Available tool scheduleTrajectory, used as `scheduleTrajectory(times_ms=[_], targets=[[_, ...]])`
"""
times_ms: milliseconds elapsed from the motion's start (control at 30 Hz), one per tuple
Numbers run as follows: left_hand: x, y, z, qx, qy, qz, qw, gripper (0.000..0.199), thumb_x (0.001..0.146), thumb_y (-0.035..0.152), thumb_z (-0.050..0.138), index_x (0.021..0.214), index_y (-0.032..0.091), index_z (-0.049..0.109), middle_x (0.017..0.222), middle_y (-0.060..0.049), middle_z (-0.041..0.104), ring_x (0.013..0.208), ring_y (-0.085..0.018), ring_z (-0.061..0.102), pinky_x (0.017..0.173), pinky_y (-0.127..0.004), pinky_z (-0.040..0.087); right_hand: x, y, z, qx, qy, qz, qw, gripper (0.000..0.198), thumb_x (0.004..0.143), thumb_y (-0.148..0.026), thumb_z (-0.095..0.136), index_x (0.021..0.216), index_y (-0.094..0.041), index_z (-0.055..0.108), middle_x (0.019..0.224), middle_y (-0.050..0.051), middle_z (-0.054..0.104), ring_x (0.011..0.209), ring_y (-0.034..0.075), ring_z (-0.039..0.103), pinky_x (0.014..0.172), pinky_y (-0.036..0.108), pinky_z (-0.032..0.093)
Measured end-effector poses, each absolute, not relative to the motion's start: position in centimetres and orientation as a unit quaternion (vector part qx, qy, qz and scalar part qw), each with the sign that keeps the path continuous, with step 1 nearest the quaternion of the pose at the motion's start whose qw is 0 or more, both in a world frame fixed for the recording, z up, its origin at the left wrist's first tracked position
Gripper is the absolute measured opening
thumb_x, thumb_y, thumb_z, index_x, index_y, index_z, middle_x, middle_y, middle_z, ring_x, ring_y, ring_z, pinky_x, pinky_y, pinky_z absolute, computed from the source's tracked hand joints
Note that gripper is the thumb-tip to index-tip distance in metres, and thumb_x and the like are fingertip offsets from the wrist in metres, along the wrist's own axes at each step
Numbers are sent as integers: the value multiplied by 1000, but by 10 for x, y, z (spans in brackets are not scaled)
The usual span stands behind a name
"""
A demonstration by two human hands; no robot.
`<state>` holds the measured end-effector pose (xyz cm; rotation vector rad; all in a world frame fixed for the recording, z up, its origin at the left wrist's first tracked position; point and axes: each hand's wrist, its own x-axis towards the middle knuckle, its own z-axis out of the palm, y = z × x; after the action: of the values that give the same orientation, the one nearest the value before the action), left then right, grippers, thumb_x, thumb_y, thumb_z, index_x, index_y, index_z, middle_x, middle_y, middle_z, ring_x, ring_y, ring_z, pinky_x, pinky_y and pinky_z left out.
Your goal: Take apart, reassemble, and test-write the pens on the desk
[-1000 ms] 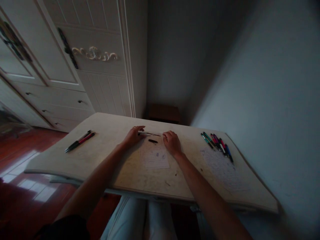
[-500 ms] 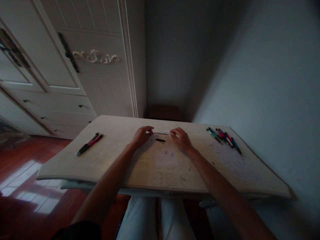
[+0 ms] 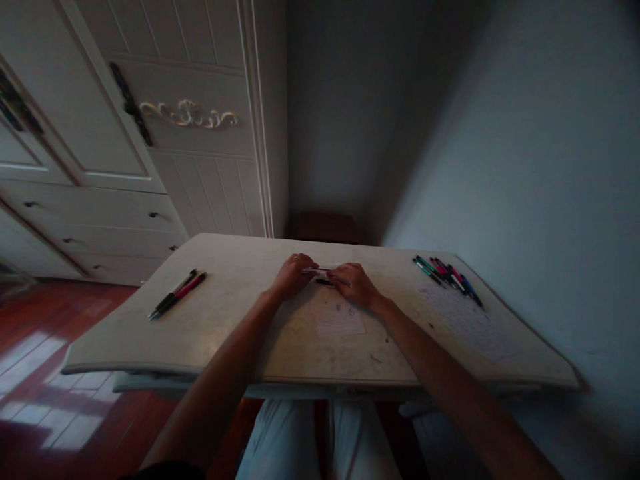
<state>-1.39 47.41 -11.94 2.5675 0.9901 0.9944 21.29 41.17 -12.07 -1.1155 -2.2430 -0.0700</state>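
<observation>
Close together near the far middle of the table, both my hands are closed with fingertips pinched. My left hand [image 3: 295, 277] grips one end of a slim pen part [image 3: 323, 269], which looks like a pale tube with a dark line along it. Its other end runs into the fingers of my right hand [image 3: 356, 285], so I cannot see its full length. Just below it lies a short black piece like a pen cap [image 3: 324, 282], partly behind my right fingers. A sheet of paper with scribbles [image 3: 340, 320] lies flat between my forearms.
Two pens, one black and one red [image 3: 183, 292], lie on the left of the pale table [image 3: 225, 333]. Several coloured pens [image 3: 450, 277] are bunched at the right, above blue scribbles [image 3: 470, 323]. A white wardrobe [image 3: 200, 180] stands behind left; a wall [image 3: 540, 187] borders the right.
My hands have come closer together, the right one moving left over part of the black piece. Less of the slim pen part shows between them. The view has shifted slightly.
</observation>
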Motion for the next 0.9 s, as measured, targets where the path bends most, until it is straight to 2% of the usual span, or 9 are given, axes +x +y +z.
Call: scheduleTrajectory(times_ms=[133, 233, 400, 467, 600, 700, 800, 900], targets=[[-6, 474, -128, 874, 357, 316, 91, 20, 88, 26, 65, 103, 26, 78, 124, -9, 64, 115, -27, 57, 101, -44, 45, 213, 410, -120, -418, -853, -4, 314, 28, 90, -26, 66, 117, -25, 70, 103, 7, 76, 94, 21, 68, 90, 38, 44], [-2, 473, -129, 878, 362, 297, 99, 21, 87, 24, 66, 104, 30, 78, 129, -7, 62, 120, -28, 54, 105, -47, 42, 214, 409, -118, -423, -849, 19, 316, 35, 85, -23, 71, 120, -26, 69, 103, 7, 76, 94, 22, 68, 90, 39, 45], [0, 468, -123, 887, 365, 267, 96, 27, 90, 27, 64, 114, 34, 73, 138, -7, 55, 129, -29, 47, 108, -49, 37, 218, 410, -113, -446, -828, 46, 336, 33, 81, -18, 73, 114, -25, 72, 100, 5, 77, 95, 22, 68, 92, 40, 45], [2, 466, -121, 895, 356, 254, 92, 26, 91, 28, 61, 112, 36, 74, 139, -5, 54, 130, -28, 46, 108, -49, 35, 221, 411, -112, -458, -820, 49, 340, 32, 81, -17, 73, 111, -25, 72, 98, 5, 78, 94, 22, 68, 92, 40, 45], [4, 464, -120, 902, 346, 243, 80, 19, 92, 27, 61, 100, 32, 77, 135, -6, 57, 128, -27, 47, 107, -47, 36, 224, 411, -113, -461, -822, 72, 327, 30, 81, -17, 73, 110, -25, 73, 93, 4, 78, 91, 22, 68, 91, 39, 46], [5, 465, -119, 901, 346, 251, 78, 16, 90, 25, 61, 92, 26, 78, 129, -9, 61, 122, -28, 53, 104, -47, 40, 225, 412, -114, -461, -817, 79, 336, 27, 83, -23, 72, 110, -24, 73, 99, 5, 77, 92, 22, 68, 91, 38, 47], [6, 468, -117, 889, 332, 302, 86, 14, 89, 23, 62, 90, 22, 76, 121, -9, 65, 113, -26, 57, 100, -44, 44, 225, 414, -115, -464, -803, 56, 368, 25, 90, -26, 65, 114, -23, 71, 107, 7, 76, 97, 22, 67, 92, 38, 47], [7, 472, -117, 861, 331, 376, 88, 12, 90, 21, 61, 91, 19, 72, 107, -9, 69, 104, -23, 60, 96, -40, 47, 223, 419, -116, -467, -806, 26, 363, 29, 93, -23, 60, 120, -21, 68, 109, 8, 75, 101, 22, 67, 94, 38, 45]])
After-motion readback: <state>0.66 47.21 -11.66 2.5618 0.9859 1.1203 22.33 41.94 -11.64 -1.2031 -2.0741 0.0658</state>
